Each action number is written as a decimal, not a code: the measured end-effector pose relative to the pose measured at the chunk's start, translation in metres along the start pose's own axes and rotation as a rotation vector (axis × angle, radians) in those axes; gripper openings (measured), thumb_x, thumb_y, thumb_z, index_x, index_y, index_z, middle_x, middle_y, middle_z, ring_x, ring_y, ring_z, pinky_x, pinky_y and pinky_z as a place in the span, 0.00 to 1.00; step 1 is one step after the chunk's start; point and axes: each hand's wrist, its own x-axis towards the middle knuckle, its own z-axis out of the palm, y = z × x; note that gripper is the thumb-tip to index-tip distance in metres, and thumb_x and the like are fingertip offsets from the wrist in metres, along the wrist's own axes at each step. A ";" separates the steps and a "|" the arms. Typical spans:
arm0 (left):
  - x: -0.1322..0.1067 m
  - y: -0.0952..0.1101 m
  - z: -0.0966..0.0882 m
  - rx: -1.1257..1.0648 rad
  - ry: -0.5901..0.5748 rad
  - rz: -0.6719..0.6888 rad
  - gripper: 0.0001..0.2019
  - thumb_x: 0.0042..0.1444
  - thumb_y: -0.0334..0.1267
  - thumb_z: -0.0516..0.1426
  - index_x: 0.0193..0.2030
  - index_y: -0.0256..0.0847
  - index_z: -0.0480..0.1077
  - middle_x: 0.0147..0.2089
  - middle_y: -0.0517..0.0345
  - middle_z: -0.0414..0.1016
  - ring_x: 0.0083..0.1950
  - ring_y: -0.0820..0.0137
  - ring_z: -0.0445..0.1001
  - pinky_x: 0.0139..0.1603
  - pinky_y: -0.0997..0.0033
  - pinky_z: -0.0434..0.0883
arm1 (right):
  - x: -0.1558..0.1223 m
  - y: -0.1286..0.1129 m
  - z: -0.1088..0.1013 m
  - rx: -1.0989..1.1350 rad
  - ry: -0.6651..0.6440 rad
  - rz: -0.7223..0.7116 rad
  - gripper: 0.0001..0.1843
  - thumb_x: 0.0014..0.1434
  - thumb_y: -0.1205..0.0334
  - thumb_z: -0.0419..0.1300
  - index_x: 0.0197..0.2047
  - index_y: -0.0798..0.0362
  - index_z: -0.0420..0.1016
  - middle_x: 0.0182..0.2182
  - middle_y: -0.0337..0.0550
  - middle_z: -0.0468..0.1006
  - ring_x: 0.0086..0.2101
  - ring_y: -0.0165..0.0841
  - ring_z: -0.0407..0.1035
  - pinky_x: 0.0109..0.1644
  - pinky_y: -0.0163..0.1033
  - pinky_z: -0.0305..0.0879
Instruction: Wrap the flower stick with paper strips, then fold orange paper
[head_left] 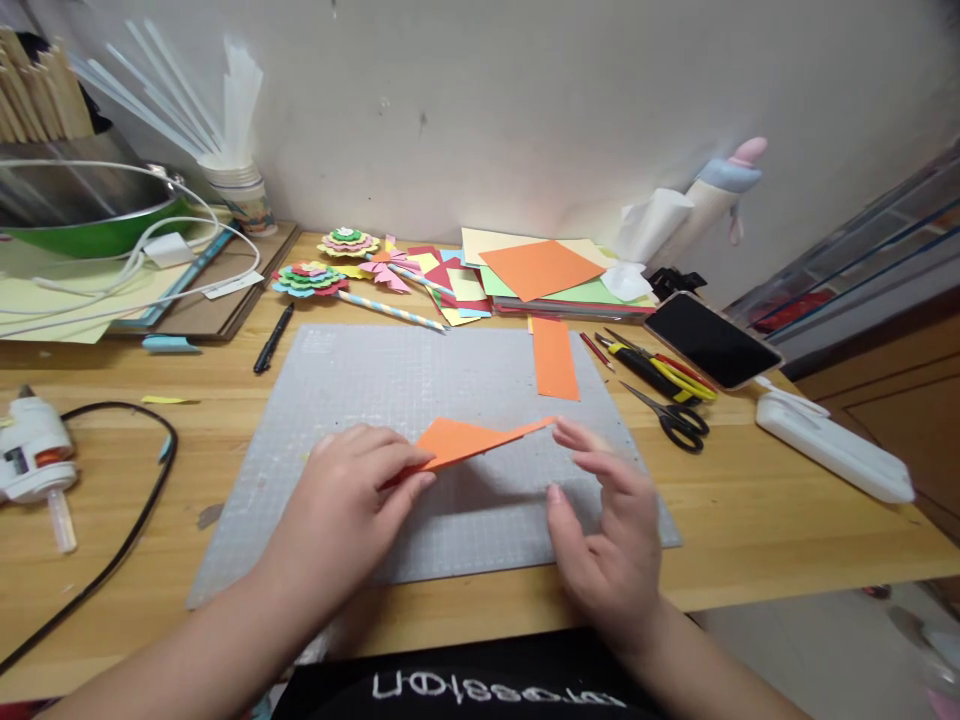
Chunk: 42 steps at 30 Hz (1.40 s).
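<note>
Between thumb and fingers, my left hand (352,490) pinches one end of a folded piece of orange paper (461,440). The paper is held tilted above a grey cutting mat (345,375), its narrow end pointing right. My right hand (607,520) is at that narrow end, thumb and fingers spread apart, with the fingertips close to the paper; whether they touch it I cannot tell. Beyond the right hand, an orange paper strip (556,360) lies across the mat's far edge.
Black-handled scissors (679,425), pliers (649,370) and a phone (712,340) lie at right. Paper flowers on striped straws (390,310) and a paper stack (540,270) line the wall. At left are a glue gun (37,450) with a black cord and a pen (274,338).
</note>
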 end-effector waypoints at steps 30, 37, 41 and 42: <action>-0.014 -0.003 0.015 0.319 0.265 0.396 0.08 0.61 0.32 0.53 0.32 0.42 0.72 0.33 0.60 0.76 0.38 0.67 0.70 0.40 0.65 0.59 | 0.013 -0.002 0.028 -0.134 -0.355 -0.181 0.08 0.62 0.70 0.57 0.41 0.53 0.76 0.39 0.41 0.80 0.39 0.34 0.70 0.44 0.43 0.60; -0.013 -0.007 0.023 0.283 0.232 0.381 0.06 0.62 0.34 0.53 0.36 0.41 0.71 0.38 0.58 0.76 0.42 0.65 0.70 0.43 0.63 0.59 | 0.007 -0.003 0.029 -0.176 -0.382 -0.183 0.08 0.64 0.68 0.54 0.39 0.51 0.75 0.35 0.40 0.79 0.36 0.33 0.69 0.43 0.43 0.54; -0.014 -0.011 0.024 0.276 0.184 0.366 0.06 0.62 0.34 0.53 0.39 0.41 0.71 0.39 0.59 0.76 0.43 0.65 0.69 0.43 0.62 0.59 | 0.005 -0.001 0.029 -0.156 -0.406 -0.154 0.08 0.64 0.67 0.55 0.40 0.50 0.75 0.35 0.39 0.78 0.36 0.33 0.69 0.45 0.43 0.52; -0.014 -0.011 0.025 0.284 0.180 0.370 0.06 0.62 0.33 0.52 0.38 0.42 0.71 0.38 0.59 0.76 0.42 0.65 0.69 0.42 0.62 0.58 | 0.005 -0.001 0.029 -0.160 -0.419 -0.143 0.07 0.63 0.67 0.56 0.40 0.49 0.74 0.36 0.38 0.78 0.37 0.33 0.69 0.46 0.43 0.51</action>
